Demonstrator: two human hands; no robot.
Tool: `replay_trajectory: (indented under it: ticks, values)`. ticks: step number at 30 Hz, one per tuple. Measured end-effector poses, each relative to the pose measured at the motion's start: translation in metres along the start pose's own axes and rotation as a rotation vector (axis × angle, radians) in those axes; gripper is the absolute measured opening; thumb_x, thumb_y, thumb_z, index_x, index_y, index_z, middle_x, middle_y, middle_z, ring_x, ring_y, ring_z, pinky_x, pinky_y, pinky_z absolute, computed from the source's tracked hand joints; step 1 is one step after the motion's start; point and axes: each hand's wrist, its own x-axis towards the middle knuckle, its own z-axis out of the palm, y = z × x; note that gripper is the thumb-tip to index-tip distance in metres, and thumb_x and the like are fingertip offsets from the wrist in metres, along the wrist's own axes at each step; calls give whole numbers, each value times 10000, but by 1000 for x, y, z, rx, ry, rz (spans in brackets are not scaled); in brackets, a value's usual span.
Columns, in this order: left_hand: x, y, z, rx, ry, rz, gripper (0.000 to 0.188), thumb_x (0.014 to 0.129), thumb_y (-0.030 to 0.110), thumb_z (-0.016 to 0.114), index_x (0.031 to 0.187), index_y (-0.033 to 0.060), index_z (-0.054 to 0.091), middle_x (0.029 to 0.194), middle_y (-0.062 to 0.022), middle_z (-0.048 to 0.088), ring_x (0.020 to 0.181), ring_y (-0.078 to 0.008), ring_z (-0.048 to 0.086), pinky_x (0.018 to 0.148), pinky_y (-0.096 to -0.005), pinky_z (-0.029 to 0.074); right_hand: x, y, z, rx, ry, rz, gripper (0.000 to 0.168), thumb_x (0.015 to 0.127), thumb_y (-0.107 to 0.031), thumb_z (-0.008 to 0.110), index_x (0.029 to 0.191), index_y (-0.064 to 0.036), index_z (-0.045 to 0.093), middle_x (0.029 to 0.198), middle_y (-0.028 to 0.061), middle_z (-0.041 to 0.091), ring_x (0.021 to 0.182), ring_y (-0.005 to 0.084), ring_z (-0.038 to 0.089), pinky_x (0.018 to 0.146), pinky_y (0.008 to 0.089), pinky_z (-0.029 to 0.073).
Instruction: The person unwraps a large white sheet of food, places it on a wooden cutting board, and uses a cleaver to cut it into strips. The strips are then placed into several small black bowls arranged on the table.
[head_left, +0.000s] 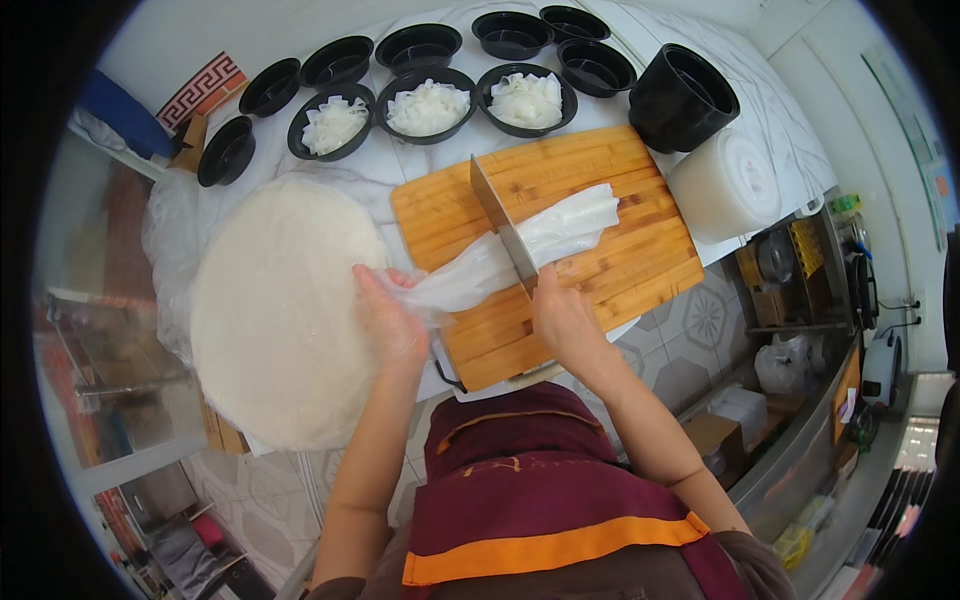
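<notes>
My right hand (574, 324) grips a cleaver (499, 214), its broad blade standing upright across a folded white rice noodle sheet (571, 221). The sheet lies slantwise on a bamboo cutting board (622, 274), with part of it on each side of the blade. Whether the edge has passed through it is hidden. At the sheet's left end, my left hand (391, 319) holds the thin, translucent end over the board's left edge. Beneath and left of that hand lies a large round white stack of what look like noodle sheets (281, 315).
Three black bowls of cut white strips, one of them a bowl (427, 135) in the middle, stand behind the board. Several other black bowls (418, 46) surround them. To the right are a tall black bowl stack (664, 112) and a white lidded tub (712, 191).
</notes>
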Motion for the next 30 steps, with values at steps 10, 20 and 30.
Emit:
replay_trajectory:
  ticks: [10, 20, 30]
  values:
    - [-20, -6, 168, 1240, -1049, 865, 477, 925, 375, 331, 726, -8, 536, 686, -242, 531, 707, -381, 528, 638, -440, 409, -93, 37, -46, 298, 159, 339, 136, 869, -102, 503, 849, 5, 423, 668, 233, 563, 621, 431, 550, 523, 455, 425]
    - [-18, -96, 295, 1647, -1566, 1011, 562, 899, 462, 342, 791, 6, 651, 791, -180, 629, 811, -354, 590, 754, -416, 449, -113, 106, -97, 223, 323, 477, 179, 892, -99, 470, 766, -6, 384, 499, 97, 479, 393, 178, 481, 384, 301, 364]
    - [-14, 17, 185, 1234, -1144, 1027, 264, 887, 189, 436, 1053, 43, 579, 1054, -166, 583, 962, -320, 550, 810, -364, 447, 9, 126, -103, -55, 244, 189, 127, 860, -93, 474, 842, 27, 437, 648, 279, 551, 632, 452, 547, 553, 513, 422]
